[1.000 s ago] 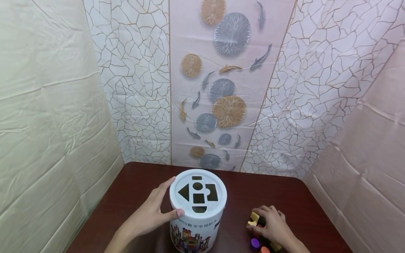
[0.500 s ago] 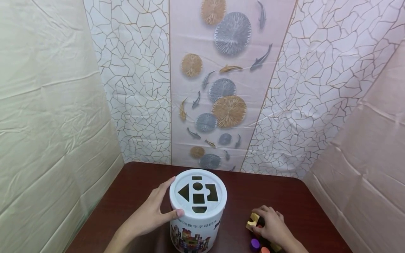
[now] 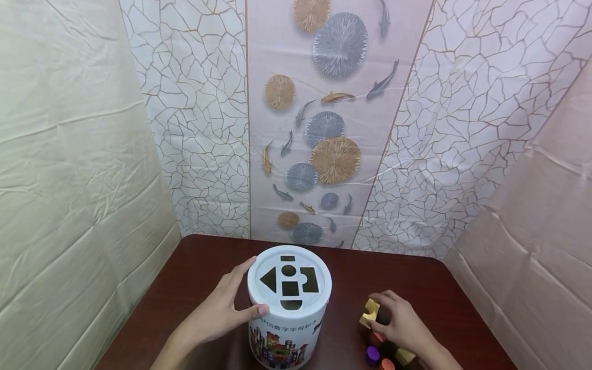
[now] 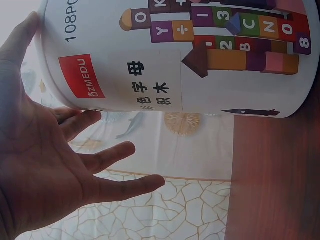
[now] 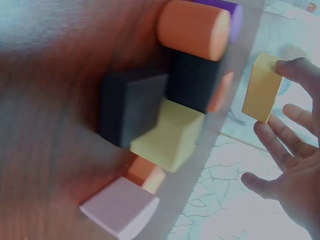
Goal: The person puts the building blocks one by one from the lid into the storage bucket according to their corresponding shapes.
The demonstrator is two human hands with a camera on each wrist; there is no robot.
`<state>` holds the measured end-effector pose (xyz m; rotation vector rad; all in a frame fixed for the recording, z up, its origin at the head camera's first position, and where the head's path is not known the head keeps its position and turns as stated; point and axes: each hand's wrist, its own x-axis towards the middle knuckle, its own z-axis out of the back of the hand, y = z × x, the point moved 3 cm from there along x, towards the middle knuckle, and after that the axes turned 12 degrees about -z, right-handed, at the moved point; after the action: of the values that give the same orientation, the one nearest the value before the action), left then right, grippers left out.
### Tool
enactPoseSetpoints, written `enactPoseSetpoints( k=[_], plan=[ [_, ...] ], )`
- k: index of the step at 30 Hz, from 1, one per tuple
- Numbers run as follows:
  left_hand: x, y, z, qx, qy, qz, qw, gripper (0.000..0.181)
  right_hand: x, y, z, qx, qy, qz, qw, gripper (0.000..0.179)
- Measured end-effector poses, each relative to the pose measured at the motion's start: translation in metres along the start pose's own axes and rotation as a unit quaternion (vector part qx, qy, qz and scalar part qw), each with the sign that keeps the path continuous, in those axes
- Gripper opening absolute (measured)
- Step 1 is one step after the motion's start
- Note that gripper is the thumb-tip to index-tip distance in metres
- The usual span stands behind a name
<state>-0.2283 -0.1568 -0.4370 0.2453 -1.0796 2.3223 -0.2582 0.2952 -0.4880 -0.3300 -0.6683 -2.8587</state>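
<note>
A white block bucket [image 3: 282, 324] stands upright on the table, its lid [image 3: 273, 304] cut with shaped holes. My left hand [image 3: 219, 308] is spread against the bucket's left side, thumb at the front rim and index finger farther back. In the left wrist view the other fingers of the left hand [image 4: 60, 155] stretch out straight and apart. To the right of the bucket, my right hand [image 3: 402, 322] pinches a yellow notched block [image 3: 369, 314] between thumb and fingertips. The right wrist view shows that yellow block [image 5: 262, 87] held over the loose blocks; its notch is hidden there.
Loose wooden blocks lie close below my right hand: a purple cylinder [image 3: 372, 355], an orange cylinder [image 5: 192, 30], a black block [image 5: 132, 107], a pale yellow block [image 5: 172, 135] and a pink piece [image 5: 120, 207]. Patterned cloth [image 3: 199, 154] hangs behind the dark red table [image 3: 208, 257].
My right hand has risen slightly with the yellow notched block, and more of the blocks beneath it show. The left hand and bucket have stayed in place.
</note>
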Motion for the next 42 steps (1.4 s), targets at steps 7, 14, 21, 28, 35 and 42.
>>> enactPoseSetpoints(
  k=[7, 14, 21, 28, 35, 42],
  plan=[
    [0.0, -0.001, 0.001, 0.002, -0.001, 0.002, 1.0, 0.11, 0.002, 0.014, 0.021, 0.011, -0.063, 0.044, 0.9969, 0.058],
    [0.0, -0.001, 0.001, 0.003, -0.003, 0.001, 1.0, 0.11, 0.003, 0.031, 0.041, 0.024, -0.107, 0.082, 0.9906, 0.063],
    [-0.003, -0.001, 0.0, -0.002, 0.004, 0.008, 1.0, 0.108, 0.004, 0.046, 0.056, 0.028, -0.114, 0.094, 0.9887, 0.066],
    [-0.003, -0.002, 0.0, -0.004, 0.004, 0.004, 1.0, 0.108, 0.005, 0.053, 0.062, 0.03, -0.117, 0.101, 0.9875, 0.069],
    [-0.002, -0.002, 0.001, 0.0, 0.0, 0.0, 1.0, 0.108, 0.007, 0.056, 0.069, 0.034, -0.119, 0.107, 0.9865, 0.07],
    [-0.002, -0.002, 0.001, -0.001, -0.001, 0.001, 1.0, 0.108, 0.008, 0.06, 0.074, 0.043, -0.118, 0.115, 0.9854, 0.071]
  ],
)
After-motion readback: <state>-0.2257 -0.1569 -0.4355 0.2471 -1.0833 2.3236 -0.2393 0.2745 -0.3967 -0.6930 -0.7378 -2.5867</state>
